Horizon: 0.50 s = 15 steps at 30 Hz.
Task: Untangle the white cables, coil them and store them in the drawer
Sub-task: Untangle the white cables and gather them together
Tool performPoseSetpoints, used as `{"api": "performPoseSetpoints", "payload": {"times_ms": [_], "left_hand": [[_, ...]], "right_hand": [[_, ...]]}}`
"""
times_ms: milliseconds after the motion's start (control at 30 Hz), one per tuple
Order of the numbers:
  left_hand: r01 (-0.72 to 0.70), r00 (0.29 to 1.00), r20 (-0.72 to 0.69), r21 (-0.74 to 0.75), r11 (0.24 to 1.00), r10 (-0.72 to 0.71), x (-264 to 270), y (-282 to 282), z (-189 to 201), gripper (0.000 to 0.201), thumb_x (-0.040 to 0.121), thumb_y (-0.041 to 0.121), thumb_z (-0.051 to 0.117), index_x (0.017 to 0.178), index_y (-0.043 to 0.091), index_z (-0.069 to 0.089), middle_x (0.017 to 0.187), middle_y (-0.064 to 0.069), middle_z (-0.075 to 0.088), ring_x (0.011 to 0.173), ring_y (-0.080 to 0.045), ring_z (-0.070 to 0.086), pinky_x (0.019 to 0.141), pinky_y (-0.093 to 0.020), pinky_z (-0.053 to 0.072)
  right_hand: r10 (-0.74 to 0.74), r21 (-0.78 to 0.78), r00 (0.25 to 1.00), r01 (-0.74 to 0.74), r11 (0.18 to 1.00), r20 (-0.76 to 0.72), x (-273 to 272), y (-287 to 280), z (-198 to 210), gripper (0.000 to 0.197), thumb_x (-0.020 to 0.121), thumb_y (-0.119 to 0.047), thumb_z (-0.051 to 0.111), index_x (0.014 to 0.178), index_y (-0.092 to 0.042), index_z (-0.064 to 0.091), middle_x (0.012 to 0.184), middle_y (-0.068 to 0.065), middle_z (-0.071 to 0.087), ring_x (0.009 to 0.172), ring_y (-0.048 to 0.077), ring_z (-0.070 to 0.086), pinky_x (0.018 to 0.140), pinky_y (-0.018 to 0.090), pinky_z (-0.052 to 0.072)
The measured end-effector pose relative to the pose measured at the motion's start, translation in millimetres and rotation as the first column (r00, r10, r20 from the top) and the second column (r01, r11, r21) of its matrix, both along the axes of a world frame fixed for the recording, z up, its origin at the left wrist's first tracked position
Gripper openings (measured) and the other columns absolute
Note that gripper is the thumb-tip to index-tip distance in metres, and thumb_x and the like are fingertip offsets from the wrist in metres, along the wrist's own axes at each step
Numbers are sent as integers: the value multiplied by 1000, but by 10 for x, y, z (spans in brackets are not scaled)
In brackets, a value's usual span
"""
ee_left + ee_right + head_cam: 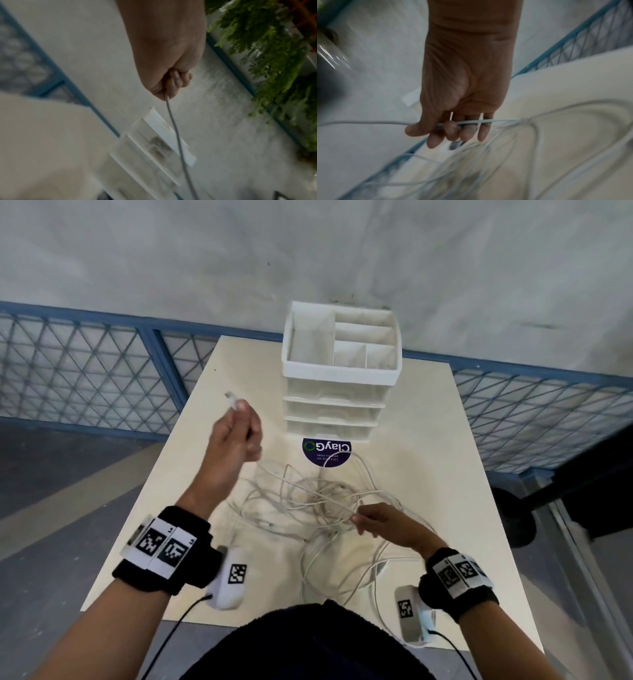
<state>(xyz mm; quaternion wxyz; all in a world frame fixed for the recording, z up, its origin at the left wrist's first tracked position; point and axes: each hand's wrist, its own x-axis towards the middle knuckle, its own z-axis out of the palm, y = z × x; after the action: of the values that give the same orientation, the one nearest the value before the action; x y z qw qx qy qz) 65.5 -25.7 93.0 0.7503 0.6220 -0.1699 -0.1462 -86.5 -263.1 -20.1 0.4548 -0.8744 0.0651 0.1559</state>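
Observation:
A tangle of white cables lies in the middle of the cream table. My left hand is raised above the table's left side and grips one cable, whose plug end sticks out above the fingers. In the left wrist view that cable hangs down from my curled left hand. My right hand is low at the tangle's right side; in the right wrist view my right hand pinches a cable strand between thumb and fingers. A white drawer unit stands at the table's far edge, its drawers closed.
A purple round sticker lies in front of the drawer unit. The unit's top is an open divided tray. A blue mesh fence runs behind the table. Green plants show in the left wrist view. A dark object stands to the right.

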Motion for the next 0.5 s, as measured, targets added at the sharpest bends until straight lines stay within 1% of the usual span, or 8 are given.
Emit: {"api": "performPoseSetpoints", "payload": {"times_ms": [67,133,200,267,333,367,433,500], "left_hand": [[-121,983,153,114,986,103,168,199,5,39,100,32,28,67,19,42,44,12,39,42,-1,29,43,-13,28],[-147,948,311,254,956,63,263,324,-48,38,100,28,31,67,18,45,46,12,46,44,-1,38,51,-12,34],[-57,905,404,434,899,-137,218,283,-167,34,99,26,35,71,24,55,56,15,58,60,4,53,76,-15,43],[97,858,371,563,821,-356,33,75,-334,29,97,36,37,87,30,64,82,15,70,88,4,62,94,-20,42],[166,826,312,661,732,-469,-177,-166,-439,41,90,57,33,108,34,62,106,8,70,101,-7,63,92,-30,47],[168,818,296,696,698,-493,-246,-256,-466,46,87,61,31,114,36,59,107,5,70,98,-10,64,89,-32,48],[212,815,259,700,682,-519,-332,-385,-397,42,92,54,30,109,29,60,90,1,71,84,-9,64,82,-24,47],[303,830,206,615,728,-519,-335,-426,-253,33,98,35,34,89,19,61,70,3,64,64,0,57,66,-14,42]], "right_hand": [[-95,-115,995,93,989,-15,-127,-321,-53,34,86,-49,52,58,-31,57,59,-5,52,57,12,46,64,34,43],[-203,-135,979,203,970,16,-200,-522,24,34,85,-50,52,56,-32,57,54,-10,52,54,7,44,62,31,41],[-205,-146,975,215,966,82,-129,-522,208,36,92,-35,53,57,-29,56,50,-10,49,50,4,39,58,27,36],[-129,-173,983,150,973,131,40,-345,454,33,93,-31,54,60,-27,58,52,-4,51,49,7,38,55,24,33],[-42,-177,981,76,981,189,223,-90,711,31,92,-29,57,63,-20,62,51,-6,55,47,6,40,51,16,32],[-12,-168,974,52,984,227,311,22,833,29,92,-26,57,65,-16,63,49,-10,55,46,5,42,51,14,32],[16,-164,948,39,986,319,461,162,1058,28,92,-21,57,67,-11,65,47,-11,53,47,3,46,52,12,33],[7,-154,925,56,986,380,548,171,1258,29,92,-22,56,68,-10,65,50,-10,52,48,5,44,52,13,33]]}}
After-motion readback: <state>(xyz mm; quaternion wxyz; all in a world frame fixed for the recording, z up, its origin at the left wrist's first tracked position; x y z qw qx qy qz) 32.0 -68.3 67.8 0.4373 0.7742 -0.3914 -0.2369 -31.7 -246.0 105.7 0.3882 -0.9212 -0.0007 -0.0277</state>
